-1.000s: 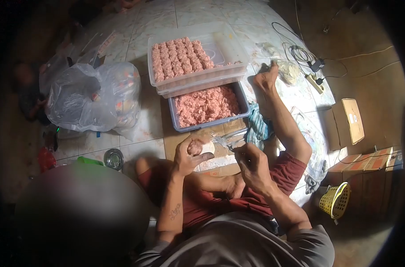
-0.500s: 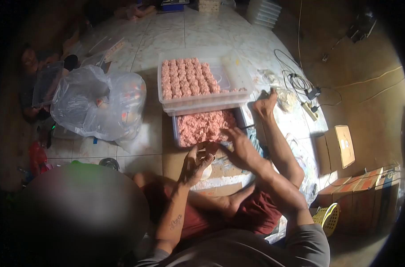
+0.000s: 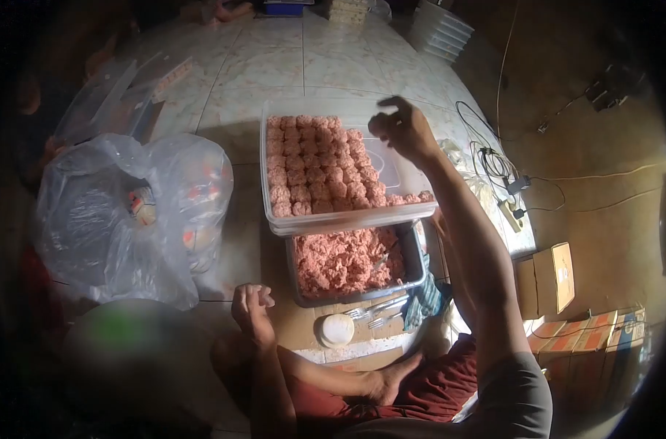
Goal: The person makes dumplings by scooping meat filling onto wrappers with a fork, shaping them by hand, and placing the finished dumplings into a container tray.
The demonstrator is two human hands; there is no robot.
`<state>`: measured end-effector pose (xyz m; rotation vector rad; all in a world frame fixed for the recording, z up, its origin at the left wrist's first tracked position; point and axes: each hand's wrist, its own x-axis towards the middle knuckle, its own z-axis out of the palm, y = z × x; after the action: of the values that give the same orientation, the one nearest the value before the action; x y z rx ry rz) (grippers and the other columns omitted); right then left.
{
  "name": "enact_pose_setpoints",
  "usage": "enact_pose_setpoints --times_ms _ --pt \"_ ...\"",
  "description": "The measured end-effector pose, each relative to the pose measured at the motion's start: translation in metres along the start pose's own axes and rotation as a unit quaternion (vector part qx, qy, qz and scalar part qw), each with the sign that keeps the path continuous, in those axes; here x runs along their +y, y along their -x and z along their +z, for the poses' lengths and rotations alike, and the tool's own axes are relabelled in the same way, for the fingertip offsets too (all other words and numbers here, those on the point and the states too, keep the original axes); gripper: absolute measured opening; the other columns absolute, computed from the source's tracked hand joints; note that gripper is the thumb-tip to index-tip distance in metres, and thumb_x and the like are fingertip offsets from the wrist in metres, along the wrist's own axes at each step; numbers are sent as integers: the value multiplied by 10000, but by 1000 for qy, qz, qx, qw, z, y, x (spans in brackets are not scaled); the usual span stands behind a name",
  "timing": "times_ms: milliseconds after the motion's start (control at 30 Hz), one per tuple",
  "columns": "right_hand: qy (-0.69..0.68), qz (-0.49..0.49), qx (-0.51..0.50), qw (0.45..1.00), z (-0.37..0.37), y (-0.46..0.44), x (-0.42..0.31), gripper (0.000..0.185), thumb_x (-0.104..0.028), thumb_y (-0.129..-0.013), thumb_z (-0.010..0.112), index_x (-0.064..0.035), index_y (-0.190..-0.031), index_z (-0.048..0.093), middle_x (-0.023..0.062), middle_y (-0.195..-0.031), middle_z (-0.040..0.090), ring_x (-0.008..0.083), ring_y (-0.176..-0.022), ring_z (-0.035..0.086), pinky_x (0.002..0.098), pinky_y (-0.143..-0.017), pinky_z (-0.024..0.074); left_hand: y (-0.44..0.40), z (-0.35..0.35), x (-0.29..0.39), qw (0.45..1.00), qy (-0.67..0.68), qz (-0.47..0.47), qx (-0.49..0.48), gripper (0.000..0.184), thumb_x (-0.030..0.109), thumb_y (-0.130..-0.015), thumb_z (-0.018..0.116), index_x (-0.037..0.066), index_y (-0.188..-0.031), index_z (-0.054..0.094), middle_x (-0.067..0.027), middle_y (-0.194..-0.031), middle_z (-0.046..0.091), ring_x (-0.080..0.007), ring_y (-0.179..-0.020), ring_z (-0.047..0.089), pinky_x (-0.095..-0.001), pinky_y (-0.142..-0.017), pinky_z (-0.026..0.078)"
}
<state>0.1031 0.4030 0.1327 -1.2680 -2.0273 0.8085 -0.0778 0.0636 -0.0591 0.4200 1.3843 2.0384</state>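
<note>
Over the upper right of a clear plastic box [image 3: 274, 223], my right hand [image 3: 406, 132] hovers with curled fingers. Anything inside its grip is hidden. Rows of pink minced-meat balls [image 3: 318, 168] fill much of the box, leaving a bare patch on the right. My left hand [image 3: 252, 314] is held low and left of the grey tub [image 3: 326, 298], palm turned inward, fingers loosely bent and nothing visible in them. Pink minced meat [image 3: 340, 256] lies in the tub, with a utensil handle [image 3: 383, 260] sticking out at its right.
A round white lid-like object [image 3: 337, 330] and forks [image 3: 377, 311] lie on cardboard below the tub. A checked cloth [image 3: 423, 300] hangs beside it. Large plastic bags [image 3: 121, 219] stand left, cables [image 3: 494, 157] and cardboard boxes [image 3: 589, 344] right. Another person [image 3: 29, 99] sits at far left.
My hands were together by the tub's front edge. Now the right has swung up and over the box, and the left has moved left and down. The view has shifted.
</note>
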Motion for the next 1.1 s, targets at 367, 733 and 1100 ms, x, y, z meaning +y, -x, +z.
enact_pose_setpoints --times_ms 367,733,1100 --pt "227 13 -154 962 58 -98 29 226 -181 -894 624 -119 -1082 733 188 -954 722 312 -948 709 410 -838 568 -16 -16 -10 985 125 -110 39 103 140 -968 587 66 -900 566 -11 -800 507 -129 -700 480 -292 -607 373" --pt "175 -208 -95 958 -49 98 -26 161 -187 -964 662 -88 -1058 747 123 -958 758 233 -836 738 338 -720 568 -5 -8 -5 996 67 -57 -11 121 169 -960 636 52 -943 614 -36 -791 576 -99 -645 484 -258 -589 389" --pt "506 -327 -62 796 51 185 173 160 -185 -866 623 -92 -985 675 114 -1037 634 263 -879 643 439 -809 527 98 14 -22 860 -334 103 -373 163 195 -938 719 38 -902 698 -111 -763 687 -194 -634 646 -348 -632 530"
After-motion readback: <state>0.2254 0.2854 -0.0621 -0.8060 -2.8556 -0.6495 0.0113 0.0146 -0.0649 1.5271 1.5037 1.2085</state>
